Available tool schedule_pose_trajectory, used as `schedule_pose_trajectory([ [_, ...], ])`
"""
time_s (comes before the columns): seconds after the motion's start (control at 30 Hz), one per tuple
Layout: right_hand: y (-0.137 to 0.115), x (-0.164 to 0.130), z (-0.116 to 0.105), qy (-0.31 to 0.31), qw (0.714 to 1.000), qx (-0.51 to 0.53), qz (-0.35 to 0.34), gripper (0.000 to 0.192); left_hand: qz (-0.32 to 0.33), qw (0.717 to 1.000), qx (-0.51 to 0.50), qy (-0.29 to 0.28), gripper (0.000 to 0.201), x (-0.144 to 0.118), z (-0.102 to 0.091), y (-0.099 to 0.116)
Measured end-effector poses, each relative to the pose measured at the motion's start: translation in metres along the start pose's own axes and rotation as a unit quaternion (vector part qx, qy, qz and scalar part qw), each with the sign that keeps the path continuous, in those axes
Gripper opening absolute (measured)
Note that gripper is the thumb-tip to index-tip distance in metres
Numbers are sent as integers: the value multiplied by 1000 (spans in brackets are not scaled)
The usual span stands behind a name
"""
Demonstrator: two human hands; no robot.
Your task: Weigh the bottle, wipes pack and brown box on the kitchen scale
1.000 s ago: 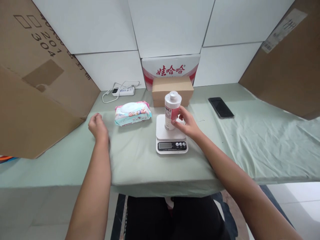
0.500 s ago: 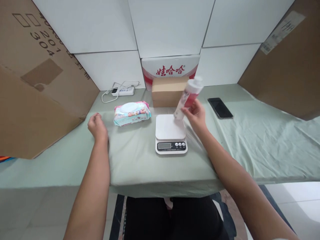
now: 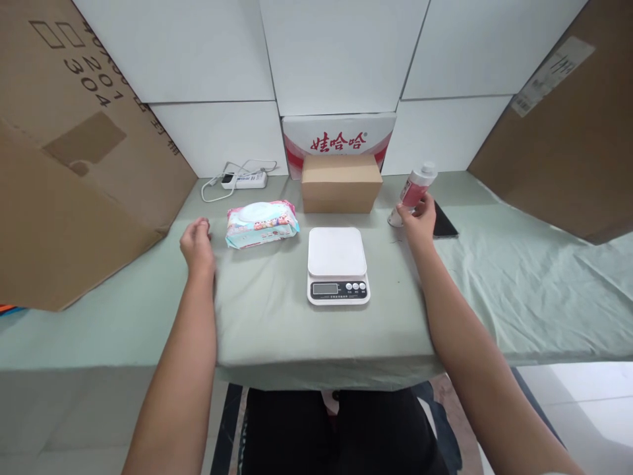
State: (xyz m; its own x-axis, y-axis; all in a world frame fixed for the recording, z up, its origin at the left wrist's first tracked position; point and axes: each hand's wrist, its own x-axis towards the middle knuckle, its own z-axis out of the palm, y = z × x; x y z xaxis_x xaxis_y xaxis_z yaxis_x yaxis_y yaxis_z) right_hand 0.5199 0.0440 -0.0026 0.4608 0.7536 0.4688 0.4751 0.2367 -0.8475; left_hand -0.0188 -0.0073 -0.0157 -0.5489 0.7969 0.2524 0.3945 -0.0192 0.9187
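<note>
Head: right hand [image 3: 420, 221] grips bottle [image 3: 413, 192], left hand [image 3: 196, 245] curls, carton [image 3: 339, 136] reads "娃哈哈".

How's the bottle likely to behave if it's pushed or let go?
The bottle leans in the right hand, so it would likely topple if released at this tilt. Tall and slim, it could tip easily if pushed high up. Its round shape suggests it may roll once on its side.

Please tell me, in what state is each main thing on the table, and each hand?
Bottle: tilted, capped
Right hand: gripping the bottle
Left hand: loosely closed
Scale: no readable digits
Wipes pack: lid shut
Small brown box: closed
Phone: screen dark, partly hidden
</note>
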Motion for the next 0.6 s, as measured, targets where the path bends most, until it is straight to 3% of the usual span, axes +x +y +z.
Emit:
schedule_pose_trajectory([
  [0.1, -28, -14, -8, 75, 994, -33, -72, 98, -60, 991, -119, 2, 50, -8, 5, 11],
  [0.17, -57, -31, -2, 49, 989, -15, -139, 89, -66, 985, -150, -52, 59, -12, 8, 14],
  [0.2, -73, -40, 7, -4, 986, 8, -164, 83, -63, 983, -155, -81, 65, -13, 9, 15],
  [0.27, -103, -56, 37, -175, 967, 55, -176, 80, -43, 979, -156, -128, 76, -14, 12, 14],
  [0.37, -135, -67, 103, -406, 905, 78, -101, 96, -6, 976, -155, -155, 91, -15, 15, 13],
  [0.5, -148, -61, 175, -560, 823, 22, -93, 126, 24, 975, -128, -178, 98, -18, 16, 15],
  [0.6, -147, -57, 199, -603, 790, -45, -103, 133, 26, 981, -83, -171, 102, -18, 16, 12],
])
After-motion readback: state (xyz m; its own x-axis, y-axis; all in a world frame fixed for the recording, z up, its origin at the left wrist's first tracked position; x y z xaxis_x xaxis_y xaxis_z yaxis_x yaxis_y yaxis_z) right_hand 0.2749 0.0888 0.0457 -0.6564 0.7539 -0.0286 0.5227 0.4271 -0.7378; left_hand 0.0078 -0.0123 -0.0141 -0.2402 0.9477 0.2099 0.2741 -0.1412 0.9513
